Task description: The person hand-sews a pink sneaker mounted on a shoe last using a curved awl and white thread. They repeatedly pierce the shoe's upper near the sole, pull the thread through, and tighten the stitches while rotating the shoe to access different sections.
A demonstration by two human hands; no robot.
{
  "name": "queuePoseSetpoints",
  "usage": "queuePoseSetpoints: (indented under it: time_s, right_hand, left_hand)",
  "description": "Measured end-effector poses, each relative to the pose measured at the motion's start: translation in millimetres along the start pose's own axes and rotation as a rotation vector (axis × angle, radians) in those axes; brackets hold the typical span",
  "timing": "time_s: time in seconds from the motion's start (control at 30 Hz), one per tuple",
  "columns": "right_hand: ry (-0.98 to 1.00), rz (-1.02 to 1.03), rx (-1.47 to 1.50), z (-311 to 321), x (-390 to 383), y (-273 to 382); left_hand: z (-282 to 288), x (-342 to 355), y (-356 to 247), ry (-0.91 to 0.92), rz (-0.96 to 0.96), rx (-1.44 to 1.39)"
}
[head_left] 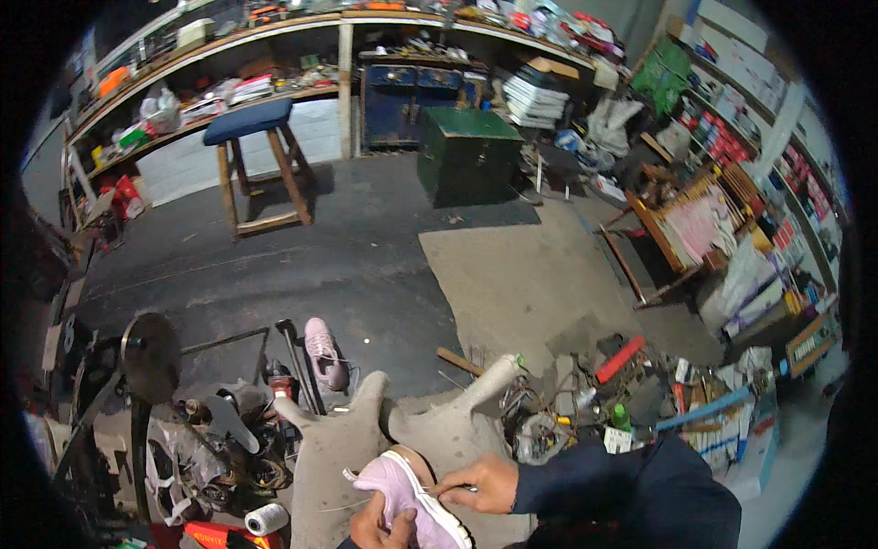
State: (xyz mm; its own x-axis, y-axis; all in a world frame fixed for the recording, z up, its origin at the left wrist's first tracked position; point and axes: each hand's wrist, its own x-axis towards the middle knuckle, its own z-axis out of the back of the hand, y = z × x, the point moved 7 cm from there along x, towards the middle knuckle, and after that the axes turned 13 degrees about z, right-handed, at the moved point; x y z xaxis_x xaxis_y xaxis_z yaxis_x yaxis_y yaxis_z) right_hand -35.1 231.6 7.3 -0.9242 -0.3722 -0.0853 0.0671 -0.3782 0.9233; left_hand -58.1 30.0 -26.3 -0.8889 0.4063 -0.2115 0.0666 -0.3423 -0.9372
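Observation:
My left hand (377, 529) grips a pink-and-white sneaker (430, 520) at the bottom of the view, over a worn beige covering (462, 425) with stubby protrusions. My right hand (485, 483) is closed on a thin tool (462, 489) at the edge of the shoe's white sole, with its tip too small to make out. A pale strand of thread (334, 508) trails to the left of the shoe. Lower left lies a white spool of thread (267, 519), beside a red box (224, 535). A second pink sneaker (324, 357) rests on the dark floor beyond.
A metal machine (148, 357) and piled tools border me at left. More clutter (622, 366) lies at right. Farther off are a blue-topped stool (247, 119), a green chest (469, 160), loaded shelves (210, 55) and a wooden chair (658, 229) with pink cloth.

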Motion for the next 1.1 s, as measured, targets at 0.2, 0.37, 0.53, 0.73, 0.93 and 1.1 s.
queuePoseSetpoints:
  time_s: [0.2, 0.37, 0.53, 0.73, 0.93, 1.1]
  right_hand:
    - [-0.022, -0.233, 0.361, -10, 6, -20]
    - [-0.060, 0.102, -0.048, -5, 12, 8]
    - [-0.052, 0.118, -0.023, -3, 15, 8]
    - [-0.157, 0.170, 0.040, -1, 1, 6]
    - [-0.316, 0.083, 0.137, 12, -4, -1]
    - [-0.328, 0.210, -0.106, 8, -3, 7]
  left_hand:
    - [2, 1, -20, 0.014, 0.019, -0.150]
    - [5, -1, -24, -0.065, -0.024, -0.138]
    - [6, -1, -23, -0.035, -0.066, -0.009]
    - [8, 2, -36, 0.156, 0.132, 0.110]
    - [25, 3, -80, 0.036, -0.130, 0.261]
    - [38, -20, -65, -0.018, -0.113, 0.166]
